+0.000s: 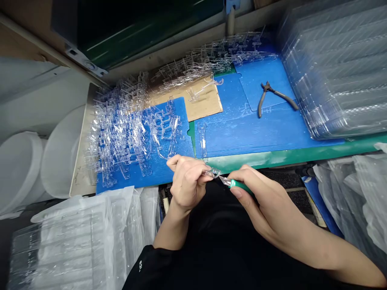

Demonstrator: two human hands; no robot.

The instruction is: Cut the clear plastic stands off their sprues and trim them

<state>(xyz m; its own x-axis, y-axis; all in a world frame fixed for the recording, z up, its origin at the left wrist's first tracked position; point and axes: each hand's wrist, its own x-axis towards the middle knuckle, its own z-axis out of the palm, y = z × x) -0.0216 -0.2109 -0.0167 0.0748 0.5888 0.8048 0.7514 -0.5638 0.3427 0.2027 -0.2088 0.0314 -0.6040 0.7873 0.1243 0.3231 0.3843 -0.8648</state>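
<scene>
Near the front edge of the bench, my left hand [190, 179] is closed on a small clear plastic part [213, 173], which juts out from the fingertips toward the right. My right hand [263, 193] grips a craft knife [238, 185] by its green handle. The knife's pointed blade meets the right end of the clear part or lies very close to it; I cannot tell whether it touches. Just beyond my left hand, another clear plastic piece [202, 141] lies on the blue sheet [242, 137].
Many clear molded parts [127, 129] are heaped at the left and along the back. Cutting pliers [266, 96] lie opened on the blue sheet. Stacked clear trays [344, 72] stand at right. Cardboard [208, 104] lies mid-bench. White tubs [21, 169] and bagged trays [81, 241] are at left.
</scene>
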